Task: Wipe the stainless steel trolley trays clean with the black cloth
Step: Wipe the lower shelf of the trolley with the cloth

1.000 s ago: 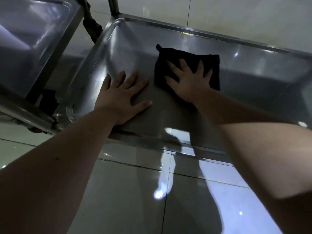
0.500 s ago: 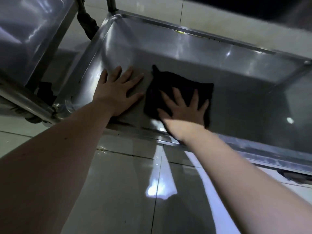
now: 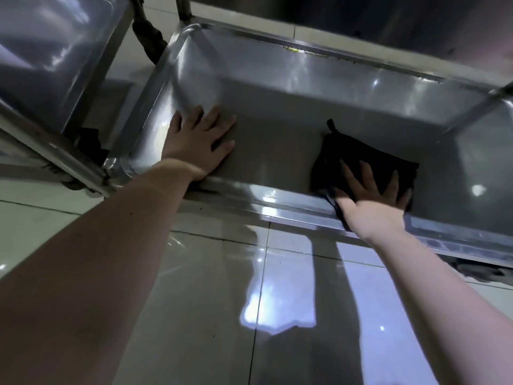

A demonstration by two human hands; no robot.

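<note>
The low stainless steel trolley tray (image 3: 277, 112) fills the middle of the head view, its rim running around a dull grey floor. The black cloth (image 3: 369, 157) lies flat on the tray floor near the front rim, right of centre. My right hand (image 3: 372, 201) presses down on the cloth with fingers spread straight, the wrist crossing the front rim. My left hand (image 3: 198, 143) rests flat on the bare tray floor at the left end, fingers straight and apart.
A higher steel tray (image 3: 52, 51) of the trolley juts in at the upper left, with a frame post (image 3: 184, 8) and a dark caster (image 3: 148, 37) behind. Glossy floor tiles (image 3: 222, 315) lie below the front rim. A dark shelf underside (image 3: 388, 20) overhangs at the top right.
My right hand has slid the black cloth from the tray's middle toward me and then to the right along the front rim. My left hand has stayed flat at the left end.
</note>
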